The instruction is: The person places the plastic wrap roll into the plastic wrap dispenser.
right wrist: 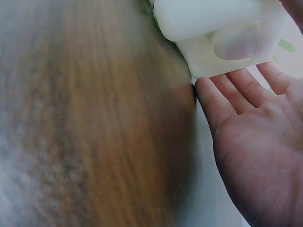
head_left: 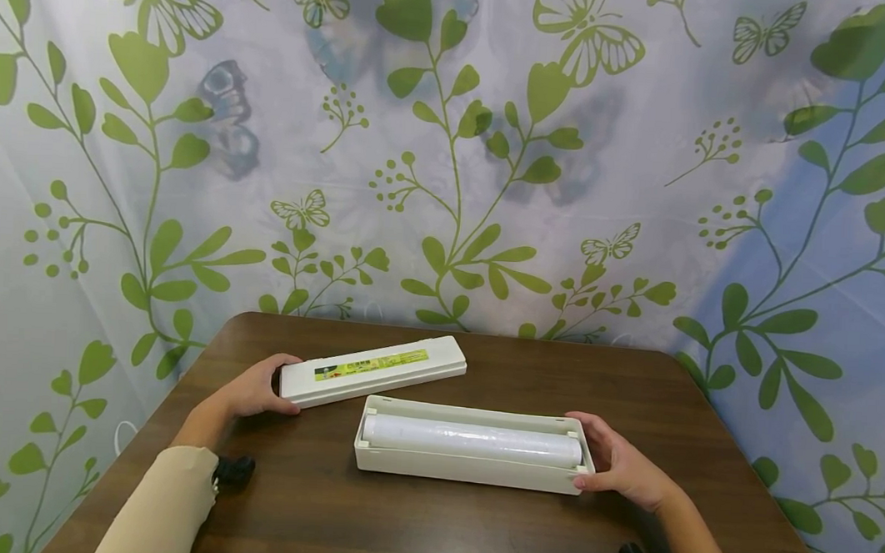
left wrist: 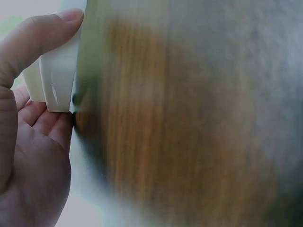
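Table (head_left: 310, 512), hand (head_left: 255, 389) gripping lid (head_left: 377, 382), hand (head_left: 623, 463) gripping box (head_left: 470, 469)

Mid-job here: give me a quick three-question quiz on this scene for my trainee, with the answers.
1. True or false: the right hand grips the box that holds the roll.
2. The left hand grips: A, the roll; B, the lid; C, the box.
3. Which lies farther back on the table, the lid or the box?

Key: 1. True. 2. B. 3. The lid.
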Tool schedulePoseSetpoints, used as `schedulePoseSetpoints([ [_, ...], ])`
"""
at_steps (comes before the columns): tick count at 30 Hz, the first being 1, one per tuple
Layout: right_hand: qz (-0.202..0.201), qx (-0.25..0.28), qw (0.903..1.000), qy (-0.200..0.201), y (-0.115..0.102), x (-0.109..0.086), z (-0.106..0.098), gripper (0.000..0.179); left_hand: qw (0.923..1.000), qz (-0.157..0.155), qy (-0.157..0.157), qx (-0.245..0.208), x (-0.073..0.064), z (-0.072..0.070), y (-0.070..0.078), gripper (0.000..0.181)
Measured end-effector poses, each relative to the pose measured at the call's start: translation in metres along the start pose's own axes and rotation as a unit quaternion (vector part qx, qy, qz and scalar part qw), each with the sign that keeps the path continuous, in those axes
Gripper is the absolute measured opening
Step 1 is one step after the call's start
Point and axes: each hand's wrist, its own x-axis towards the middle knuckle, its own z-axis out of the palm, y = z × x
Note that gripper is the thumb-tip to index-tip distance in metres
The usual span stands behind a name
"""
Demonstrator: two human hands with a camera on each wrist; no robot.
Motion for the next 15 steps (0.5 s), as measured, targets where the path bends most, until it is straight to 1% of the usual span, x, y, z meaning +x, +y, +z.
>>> schedulePoseSetpoints([
  [6,0.006,0.001,1.0000,0.002,0.0002,-0.0002,0.0001,0.088,1.0000,-0.004,0.005,-0.001,-0.0011,0.0009,0.0008,0.086],
  [12,-0.002,0.016,0.9999,-0.004,-0.0003,0.0007,0.0008,0.089,0.9999,-0.009,0.005,-0.012,-0.0033,0.0025,0.0028,0.088],
  [15,-0.005,0.020,0.9998,-0.007,-0.0001,0.0007,0.0004,0.090,0.9999,-0.008,0.010,-0.010,-0.0040,0.0035,0.0047,0.088],
])
